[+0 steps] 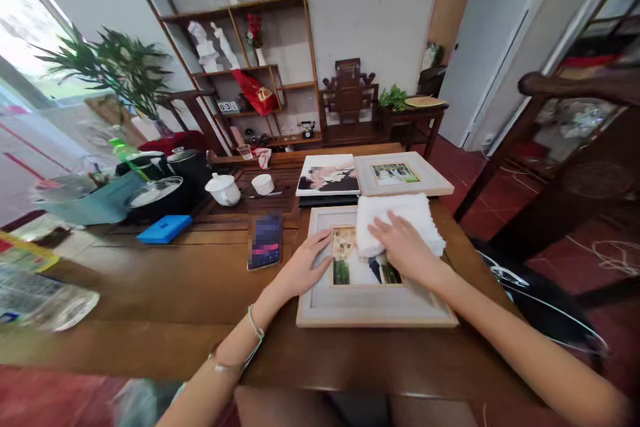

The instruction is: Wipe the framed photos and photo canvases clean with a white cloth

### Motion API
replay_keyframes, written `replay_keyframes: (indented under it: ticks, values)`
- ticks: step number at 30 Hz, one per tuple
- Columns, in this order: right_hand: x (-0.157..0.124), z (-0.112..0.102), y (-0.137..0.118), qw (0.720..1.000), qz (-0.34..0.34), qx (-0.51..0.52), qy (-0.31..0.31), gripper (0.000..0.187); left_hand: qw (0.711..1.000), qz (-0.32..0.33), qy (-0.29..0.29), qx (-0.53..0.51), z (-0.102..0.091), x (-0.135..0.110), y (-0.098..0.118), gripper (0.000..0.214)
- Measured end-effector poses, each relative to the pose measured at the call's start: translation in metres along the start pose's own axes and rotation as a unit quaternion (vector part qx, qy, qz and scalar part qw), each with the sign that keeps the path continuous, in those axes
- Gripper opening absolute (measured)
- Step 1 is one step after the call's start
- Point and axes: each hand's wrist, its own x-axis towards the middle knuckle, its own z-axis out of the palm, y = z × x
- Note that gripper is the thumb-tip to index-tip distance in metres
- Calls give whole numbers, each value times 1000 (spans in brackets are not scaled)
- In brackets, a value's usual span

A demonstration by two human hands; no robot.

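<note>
A light-framed picture (380, 307) with a photo in its middle lies flat on the wooden table. My left hand (309, 263) rests on the frame's left side, fingers stretched out and touching the edge of the photo. On the frame's upper right lies a folded white towel (420, 217), covering that corner and part of the photo. My right hand (403, 245) lies on top of this towel, its fingers spread and pressing down rather than wrapped round it. Beyond them are another framed picture (435, 177) and a white-edged picture (327, 175) on a dark flat thing.
Left of the frame lies a phone (265, 240). Farther off stand a white lidded teapot (223, 189), a white cup (263, 184) and a blue box (165, 229). A plastic-wrapped item (45, 297) sits at the far left. Wooden chair parts (530, 140) rise on the right.
</note>
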Motion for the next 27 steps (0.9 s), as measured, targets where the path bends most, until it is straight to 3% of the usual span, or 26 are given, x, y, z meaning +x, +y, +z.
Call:
replay_keyframes:
  ticks: [5,7,10,13,15,17,20,24,27]
  values:
    - [-36,-25,-17,969,-163,158,-98,68,1000,13,17,-5,1,0,1,44]
    - [-42,-32,-8,953,-177,216,-121,68,1000,13,16,-5,0,0,1,45]
    - [-36,-29,15,968,-104,210,-93,65,1000,8,7,-2,-1,0,1,44]
    - [-16,-8,32,994,-4,104,21,67,1000,4,2,-2,-1,0,0,43]
    - [-4,6,33,996,25,30,82,67,1000,2,3,-6,-2,0,0,43]
    - [3,13,24,995,25,-26,96,65,1000,2,4,-12,-1,0,-1,43]
    - [-4,3,0,997,-3,-69,28,56,1000,-1,6,-17,-1,1,-1,43]
    - [-44,-28,-34,992,-90,-22,-90,40,1000,-2,4,-15,-1,1,0,44]
    - [-74,-41,-47,985,-140,30,-99,38,1000,-1,1,-11,-1,0,1,44]
